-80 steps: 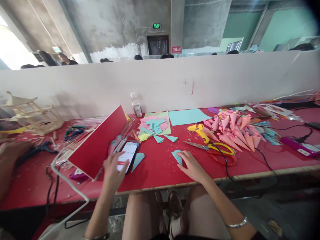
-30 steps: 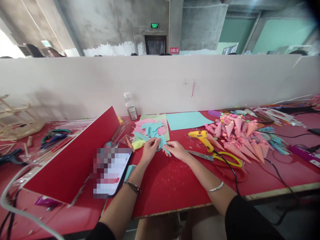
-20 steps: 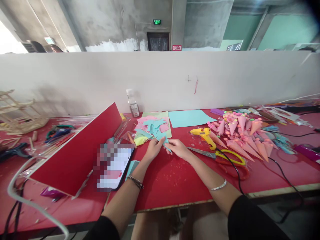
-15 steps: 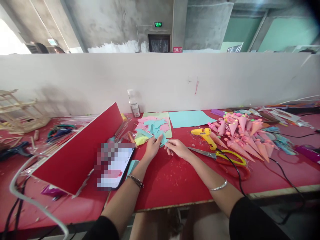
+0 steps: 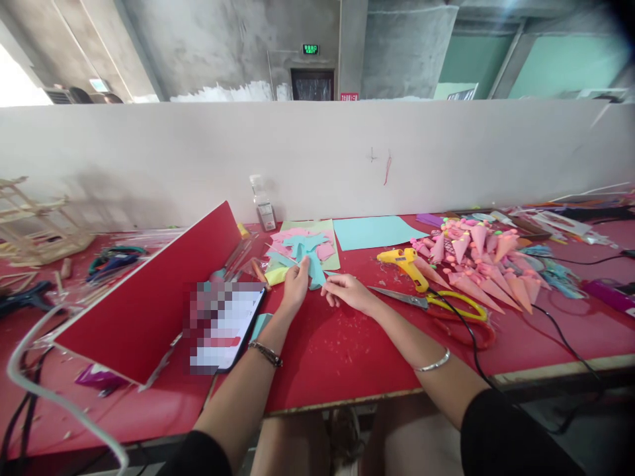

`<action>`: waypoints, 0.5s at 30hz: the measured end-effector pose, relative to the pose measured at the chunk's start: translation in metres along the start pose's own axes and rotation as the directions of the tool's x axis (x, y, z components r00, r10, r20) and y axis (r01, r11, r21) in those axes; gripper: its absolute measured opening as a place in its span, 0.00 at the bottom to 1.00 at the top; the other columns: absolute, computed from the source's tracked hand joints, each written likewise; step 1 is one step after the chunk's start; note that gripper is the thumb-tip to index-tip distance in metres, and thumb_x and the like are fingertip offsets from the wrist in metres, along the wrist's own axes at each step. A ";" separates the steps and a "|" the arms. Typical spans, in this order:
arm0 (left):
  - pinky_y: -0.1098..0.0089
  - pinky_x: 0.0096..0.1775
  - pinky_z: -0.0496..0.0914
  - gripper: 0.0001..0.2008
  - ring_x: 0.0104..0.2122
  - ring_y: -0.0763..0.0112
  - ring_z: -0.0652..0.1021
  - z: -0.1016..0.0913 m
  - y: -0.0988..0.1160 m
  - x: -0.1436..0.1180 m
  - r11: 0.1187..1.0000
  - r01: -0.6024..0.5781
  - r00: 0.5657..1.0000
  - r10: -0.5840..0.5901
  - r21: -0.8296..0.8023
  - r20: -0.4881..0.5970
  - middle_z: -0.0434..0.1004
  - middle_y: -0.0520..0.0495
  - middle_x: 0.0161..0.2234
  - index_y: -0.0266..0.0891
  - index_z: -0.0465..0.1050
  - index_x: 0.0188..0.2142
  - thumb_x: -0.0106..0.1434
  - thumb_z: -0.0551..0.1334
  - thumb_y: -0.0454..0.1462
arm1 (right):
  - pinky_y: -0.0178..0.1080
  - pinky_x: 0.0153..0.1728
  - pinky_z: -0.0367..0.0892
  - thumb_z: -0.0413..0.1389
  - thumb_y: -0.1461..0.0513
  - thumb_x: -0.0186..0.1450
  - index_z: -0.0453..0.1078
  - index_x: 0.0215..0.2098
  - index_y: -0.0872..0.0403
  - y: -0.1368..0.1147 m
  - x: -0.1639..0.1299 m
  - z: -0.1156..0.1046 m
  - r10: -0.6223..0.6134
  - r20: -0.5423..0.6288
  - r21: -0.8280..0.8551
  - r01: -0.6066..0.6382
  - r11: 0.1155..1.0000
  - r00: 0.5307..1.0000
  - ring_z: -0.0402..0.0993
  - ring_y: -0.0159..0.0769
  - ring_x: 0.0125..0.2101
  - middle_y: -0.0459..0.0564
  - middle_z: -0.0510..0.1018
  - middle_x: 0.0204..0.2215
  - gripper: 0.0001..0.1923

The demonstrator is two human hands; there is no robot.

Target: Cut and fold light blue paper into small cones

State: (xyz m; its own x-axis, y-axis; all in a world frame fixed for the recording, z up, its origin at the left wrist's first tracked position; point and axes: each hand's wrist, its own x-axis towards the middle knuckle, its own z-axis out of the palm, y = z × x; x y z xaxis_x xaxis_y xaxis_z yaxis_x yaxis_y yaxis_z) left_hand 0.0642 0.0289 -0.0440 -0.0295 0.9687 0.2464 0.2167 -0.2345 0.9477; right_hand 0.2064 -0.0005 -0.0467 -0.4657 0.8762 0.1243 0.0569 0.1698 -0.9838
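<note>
My left hand (image 5: 296, 284) is closed, its thumb and fingers pinching a light blue paper cutout (image 5: 316, 272). The cutout overlaps a loose heap of blue and pink paper pieces (image 5: 325, 251) lying just behind it. To the right, my right hand (image 5: 350, 293) is curled with thumb and fingertips together, a little apart from the cutout. A thin bluish sliver shows at those fingertips; what they hold is too small to make out. Large scissors (image 5: 459, 304) with yellow and red handles lie beside my right hand, next to a yellow glue gun (image 5: 405, 266).
A pile of pink cones (image 5: 483, 264) covers the right side. A blue paper sheet (image 5: 377, 233) lies at the back near a bottle (image 5: 264, 208). Left stand a phone (image 5: 231, 330) and a tilted red board (image 5: 153, 297). A black cord (image 5: 469, 337) crosses the table edge.
My right hand has drawn slightly away from the blue cutout, leaving a gap. My left hand still holds the cutout, which now shows more of its surface. The view has shifted slightly.
</note>
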 end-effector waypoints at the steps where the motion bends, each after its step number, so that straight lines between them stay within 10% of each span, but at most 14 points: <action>1: 0.75 0.19 0.54 0.24 0.13 0.80 0.58 0.000 0.001 -0.001 1.000 -0.005 1.000 0.004 0.007 0.028 0.55 0.56 0.10 0.39 0.54 0.13 0.57 0.48 0.52 | 0.30 0.18 0.57 0.49 0.55 0.61 0.65 0.24 0.57 0.001 0.000 0.000 -0.003 -0.008 0.001 0.003 1.000 1.000 0.61 0.24 0.14 0.42 0.67 0.13 0.15; 15: 0.74 0.17 0.50 0.25 0.13 0.80 0.54 0.002 0.004 -0.004 0.994 -0.057 0.994 0.047 0.098 0.102 0.49 0.57 0.09 0.39 0.50 0.11 0.55 0.51 0.53 | 0.30 0.18 0.57 0.49 0.57 0.60 0.64 0.24 0.57 0.001 0.001 0.000 -0.006 -0.011 0.003 0.006 1.000 1.000 0.61 0.24 0.15 0.41 0.67 0.13 0.13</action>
State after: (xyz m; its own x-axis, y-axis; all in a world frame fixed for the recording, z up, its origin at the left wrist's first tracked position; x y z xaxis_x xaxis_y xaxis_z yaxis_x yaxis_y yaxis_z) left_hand 0.0674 0.0239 -0.0417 0.0801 0.9600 0.2684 0.3127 -0.2799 0.9077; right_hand 0.2058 0.0005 -0.0476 -0.4561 0.8802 0.1311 0.0520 0.1734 -0.9835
